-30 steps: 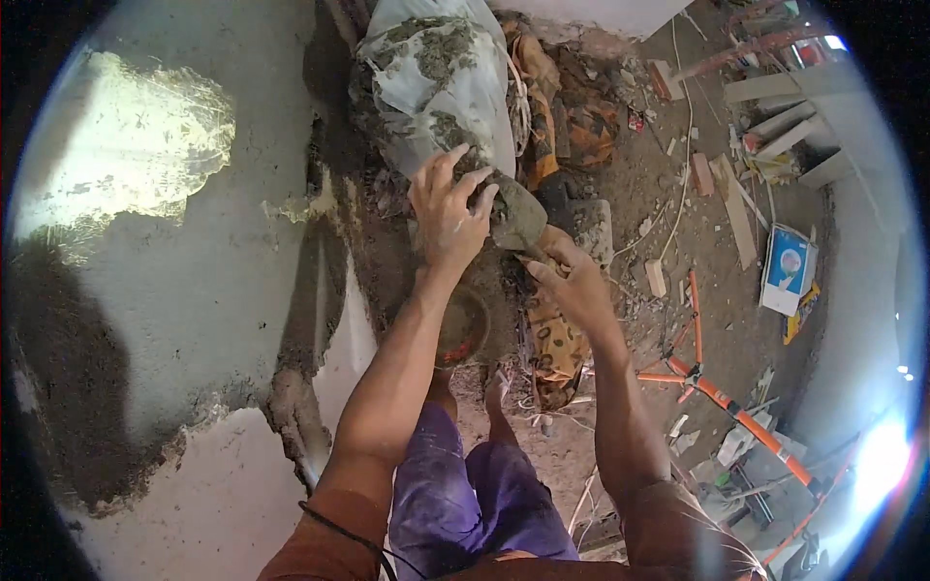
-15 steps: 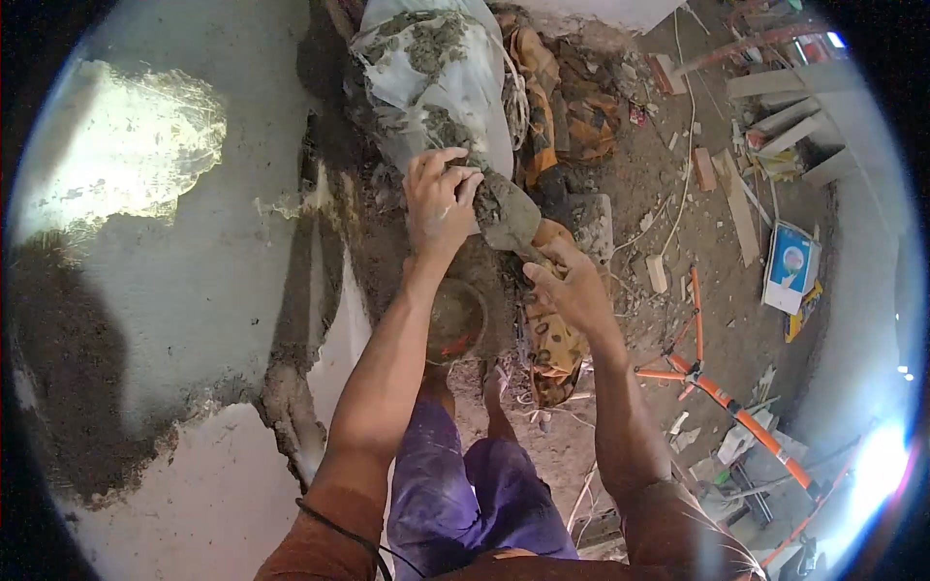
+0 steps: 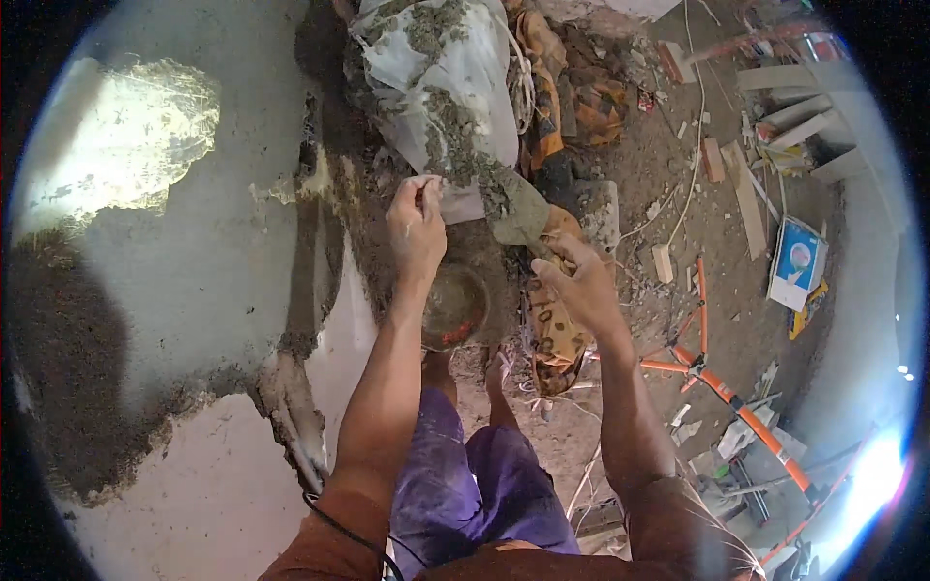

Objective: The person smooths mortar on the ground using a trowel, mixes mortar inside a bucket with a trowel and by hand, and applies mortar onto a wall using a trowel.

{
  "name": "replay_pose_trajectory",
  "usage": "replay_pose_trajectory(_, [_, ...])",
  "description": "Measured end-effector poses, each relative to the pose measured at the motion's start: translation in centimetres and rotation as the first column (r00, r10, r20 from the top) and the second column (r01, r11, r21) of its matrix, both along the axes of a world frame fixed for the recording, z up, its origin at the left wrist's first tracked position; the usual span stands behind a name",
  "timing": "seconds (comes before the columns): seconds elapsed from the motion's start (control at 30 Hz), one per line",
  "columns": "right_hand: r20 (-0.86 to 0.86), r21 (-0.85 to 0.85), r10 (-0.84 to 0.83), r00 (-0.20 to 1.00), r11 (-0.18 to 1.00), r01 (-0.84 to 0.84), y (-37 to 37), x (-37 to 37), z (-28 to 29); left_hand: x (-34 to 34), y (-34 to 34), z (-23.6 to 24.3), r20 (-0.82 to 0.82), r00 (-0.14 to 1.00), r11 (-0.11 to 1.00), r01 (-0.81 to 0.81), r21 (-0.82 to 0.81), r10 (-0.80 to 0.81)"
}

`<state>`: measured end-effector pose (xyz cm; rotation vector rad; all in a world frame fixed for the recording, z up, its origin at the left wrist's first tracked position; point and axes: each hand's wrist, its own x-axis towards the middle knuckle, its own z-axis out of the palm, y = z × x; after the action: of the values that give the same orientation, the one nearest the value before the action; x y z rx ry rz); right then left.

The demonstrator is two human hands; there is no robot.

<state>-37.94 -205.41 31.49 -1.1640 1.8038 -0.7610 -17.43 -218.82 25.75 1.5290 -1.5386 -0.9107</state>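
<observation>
My right hand (image 3: 578, 283) is wrapped round the handle of a trowel (image 3: 521, 215). Its grey blade points up and left, coated with wet mortar, and touches the mortar-smeared white plastic sheet (image 3: 465, 92). My left hand (image 3: 418, 237) is closed, thumb and fingers pinched on the near edge of that sheet, left of the blade. Grey mortar (image 3: 448, 121) lies in a streak down the sheet. Below and between my hands sits a round bucket (image 3: 455, 305), dark inside, with something orange-red at its near rim.
A partly plastered wall (image 3: 213, 290) rises on the left, brightly lit in one patch. Orange patterned cloth (image 3: 557, 329) lies beside the bucket. On the rubble-strewn floor at right are an orange tripod stand (image 3: 696, 366), wood strips (image 3: 744, 198) and a blue-white box (image 3: 796, 261).
My left hand has moved down and left, away from the trowel blade, drawing the sheet's edge along. The trowel has shifted slightly right, with fresh mortar showing on the sheet above it.
</observation>
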Motion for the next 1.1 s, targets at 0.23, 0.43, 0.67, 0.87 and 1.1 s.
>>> replay_pose_trajectory(0.23, [-0.009, 0.104, 0.039, 0.999, 0.994, -0.038, 0.9, 0.2, 1.0, -1.4, -1.2, 3.2, 0.152, 0.947, 0.933, 0.308, -0.185, -0.282])
replay_pose_trajectory(0.43, [-0.053, 0.154, 0.116, 0.992, 0.982, -0.107, 0.7, 0.5, 2.0, -1.3, -2.1, 3.5, 0.304, 0.882, 0.927, 0.376, 0.006, -0.360])
replay_pose_trajectory(0.67, [-0.053, 0.061, 0.089, 0.995, 0.994, -0.086, 2.1, 0.4, 0.8, -1.6, -2.1, 2.9, 0.358, 0.838, 0.891, 0.453, -0.035, -0.412])
replay_pose_trajectory(0.87, [-0.056, 0.062, 0.109, 0.992, 0.993, -0.105, 2.5, 0.5, 0.8, -1.0, -1.8, 3.1, 0.298, 0.872, 0.894, 0.435, -0.105, -0.389])
replay_pose_trajectory(1.1, [-0.016, 0.159, 0.054, 0.998, 0.986, -0.051, 3.3, 0.5, 1.0, -0.8, 1.3, 5.0, 0.137, 0.932, 0.941, 0.338, -0.005, -0.334])
